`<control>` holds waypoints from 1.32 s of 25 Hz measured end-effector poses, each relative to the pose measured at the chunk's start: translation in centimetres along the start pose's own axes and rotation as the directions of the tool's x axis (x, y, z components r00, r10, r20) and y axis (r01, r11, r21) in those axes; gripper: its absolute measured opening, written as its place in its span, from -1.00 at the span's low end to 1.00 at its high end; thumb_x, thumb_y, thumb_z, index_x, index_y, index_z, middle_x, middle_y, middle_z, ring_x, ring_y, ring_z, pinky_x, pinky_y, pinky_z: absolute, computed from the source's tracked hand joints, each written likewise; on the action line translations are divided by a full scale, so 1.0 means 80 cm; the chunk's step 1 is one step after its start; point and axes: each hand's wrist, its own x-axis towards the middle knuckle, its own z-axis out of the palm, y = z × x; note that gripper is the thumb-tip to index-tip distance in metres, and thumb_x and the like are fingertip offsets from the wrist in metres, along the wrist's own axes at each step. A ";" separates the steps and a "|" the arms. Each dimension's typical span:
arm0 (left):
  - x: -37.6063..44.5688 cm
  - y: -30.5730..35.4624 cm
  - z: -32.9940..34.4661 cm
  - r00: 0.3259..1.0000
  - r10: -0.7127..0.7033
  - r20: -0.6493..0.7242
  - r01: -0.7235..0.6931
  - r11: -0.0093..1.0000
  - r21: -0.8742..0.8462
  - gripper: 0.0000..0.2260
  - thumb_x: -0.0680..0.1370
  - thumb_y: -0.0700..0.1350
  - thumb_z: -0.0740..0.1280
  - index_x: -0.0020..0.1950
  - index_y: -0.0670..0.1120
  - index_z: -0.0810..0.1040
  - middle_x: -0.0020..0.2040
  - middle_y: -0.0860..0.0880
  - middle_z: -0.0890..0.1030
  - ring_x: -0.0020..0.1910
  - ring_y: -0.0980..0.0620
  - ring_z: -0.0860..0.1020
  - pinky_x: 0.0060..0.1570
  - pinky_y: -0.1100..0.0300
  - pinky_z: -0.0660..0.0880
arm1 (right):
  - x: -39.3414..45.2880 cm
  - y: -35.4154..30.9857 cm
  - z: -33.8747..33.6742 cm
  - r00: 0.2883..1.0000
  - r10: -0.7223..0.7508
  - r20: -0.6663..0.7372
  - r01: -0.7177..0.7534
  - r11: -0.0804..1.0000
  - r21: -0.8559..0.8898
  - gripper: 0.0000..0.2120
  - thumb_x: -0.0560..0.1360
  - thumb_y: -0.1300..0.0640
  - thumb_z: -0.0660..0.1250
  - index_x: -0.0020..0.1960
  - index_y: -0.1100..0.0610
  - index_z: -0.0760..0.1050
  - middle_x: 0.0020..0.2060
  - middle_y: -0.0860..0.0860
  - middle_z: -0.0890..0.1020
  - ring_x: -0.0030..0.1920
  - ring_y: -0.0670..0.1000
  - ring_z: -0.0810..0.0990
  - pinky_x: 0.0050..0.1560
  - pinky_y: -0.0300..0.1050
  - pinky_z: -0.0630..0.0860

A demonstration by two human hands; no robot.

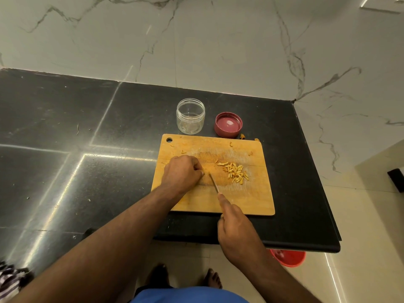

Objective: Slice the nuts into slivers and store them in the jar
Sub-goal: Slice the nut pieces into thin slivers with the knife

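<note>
Nearest the cutting board's (251, 200) front edge, the right hand (237, 228) is gripping a knife (213, 182), its blade running away toward the left hand (182, 172), whose curled fingertips are pinning a nut barely visible at the tip. Right of the blade, slivers (235, 172) are piling up; beyond the board, the open jar (190, 116) is waiting.

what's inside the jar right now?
The glass jar stands open behind the cutting board, its lid beside it. It looks nearly empty; faint specks near the bottom can't be identified. The slivers lie on the board.
</note>
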 end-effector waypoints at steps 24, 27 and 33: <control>-0.004 0.001 0.001 1.000 -0.021 -0.019 0.022 0.999 0.030 -0.90 0.53 -0.02 0.40 -0.04 0.05 0.71 -0.10 0.12 0.68 -0.02 0.04 0.56 0.02 -0.05 0.58 | 0.028 -0.017 0.007 0.998 -0.009 0.054 0.012 0.998 -0.065 -0.44 0.66 0.15 0.04 0.61 -0.03 -0.04 0.23 0.03 0.44 0.03 -0.01 0.48 0.05 -0.01 0.50; -0.005 0.001 0.000 0.999 -0.022 -0.030 0.023 0.999 0.035 -0.91 0.54 0.00 0.41 -0.02 0.05 0.70 -0.08 0.11 0.67 0.02 0.04 0.55 0.04 -0.02 0.56 | 0.003 -0.011 0.008 0.999 -0.009 0.040 0.010 0.999 -0.031 -0.46 0.67 0.12 0.06 0.61 -0.05 -0.01 0.18 -0.04 0.44 -0.05 -0.08 0.49 -0.05 -0.10 0.52; -0.003 0.001 -0.001 0.999 -0.029 -0.014 0.030 0.998 0.059 -0.91 0.55 0.00 0.42 0.00 0.05 0.69 -0.05 0.10 0.67 0.06 0.03 0.52 0.10 -0.06 0.52 | 0.003 -0.005 0.002 0.999 -0.008 -0.033 0.008 1.000 -0.010 -0.48 0.67 0.12 0.06 0.60 -0.06 0.02 0.14 -0.08 0.43 -0.09 -0.08 0.50 -0.08 -0.11 0.55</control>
